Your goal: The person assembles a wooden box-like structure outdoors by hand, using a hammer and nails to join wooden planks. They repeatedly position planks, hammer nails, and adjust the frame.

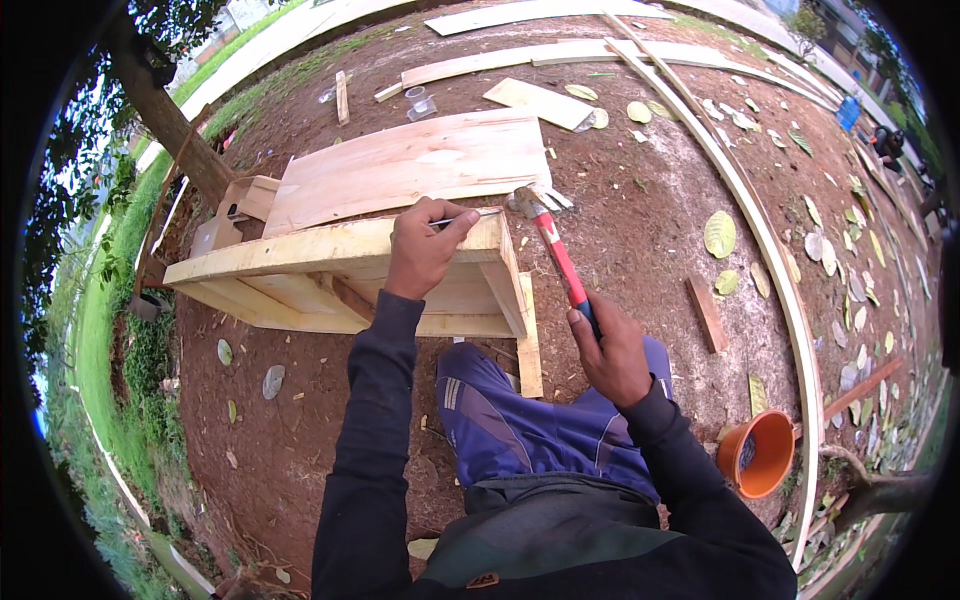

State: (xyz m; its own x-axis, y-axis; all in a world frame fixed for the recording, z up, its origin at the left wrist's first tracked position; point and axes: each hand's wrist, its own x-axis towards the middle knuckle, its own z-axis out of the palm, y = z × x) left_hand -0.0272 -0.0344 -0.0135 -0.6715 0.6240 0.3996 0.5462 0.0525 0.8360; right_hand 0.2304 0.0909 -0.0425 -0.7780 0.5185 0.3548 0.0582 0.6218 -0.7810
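Observation:
A pale wooden frame with inner cross pieces stands on the soil in front of me, its open side facing me. My left hand is closed over its top edge near the right corner, pinching a thin metal piece that looks like a nail. My right hand grips a claw hammer by the dark lower end of its red handle. The hammer's head is raised just right of the frame's corner, apart from the pinching fingers.
Behind the frame lies a wide wooden panel. A long batten runs down the right side. An orange bucket sits by my right knee, near a short wood offcut. A tree trunk rises at the left.

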